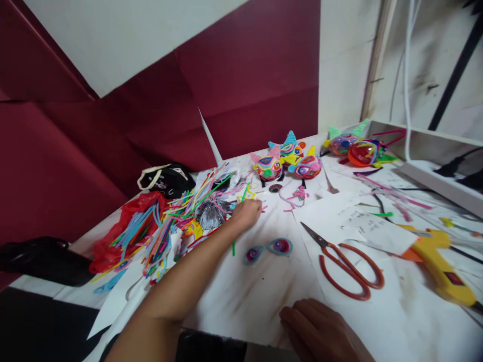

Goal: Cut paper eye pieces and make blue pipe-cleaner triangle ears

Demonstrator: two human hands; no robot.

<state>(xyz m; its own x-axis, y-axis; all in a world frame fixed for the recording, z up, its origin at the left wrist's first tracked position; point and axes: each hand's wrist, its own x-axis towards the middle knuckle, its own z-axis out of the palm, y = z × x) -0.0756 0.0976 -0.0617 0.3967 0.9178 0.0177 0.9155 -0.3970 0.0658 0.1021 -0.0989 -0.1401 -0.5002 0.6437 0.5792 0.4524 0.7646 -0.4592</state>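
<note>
Taking the two coiled teardrop pieces (279, 246) as the clock's centre, those look shaped already, each with a purple middle, and they lie loose on the white paper (260, 296), point towards point, joined to nothing that I can see. Up at twelve to one o'clock sits a group of three bright ornaments (267, 168) that look all but complete, and two more ornaments (365, 153) are off at two. I'd judge this pair to be only partly worked, with the fuzzy stems (154, 246) still a loose heap at nine to ten, the scissors (320, 240) lying at three and the yellow glue gun (439, 261) beyond them. The left arm stretches in from seven, and its hand (247, 213) is at eleven, knuckles up, fingers curled in beside a yellow and green scrap (245, 196); whether it has hold of anything, I can't tell. At five, the right hand (320, 332) is low by the near edge, back upward, fingers close together and bent; its underside is hidden, so I can't say whether it's gripping something.
</note>
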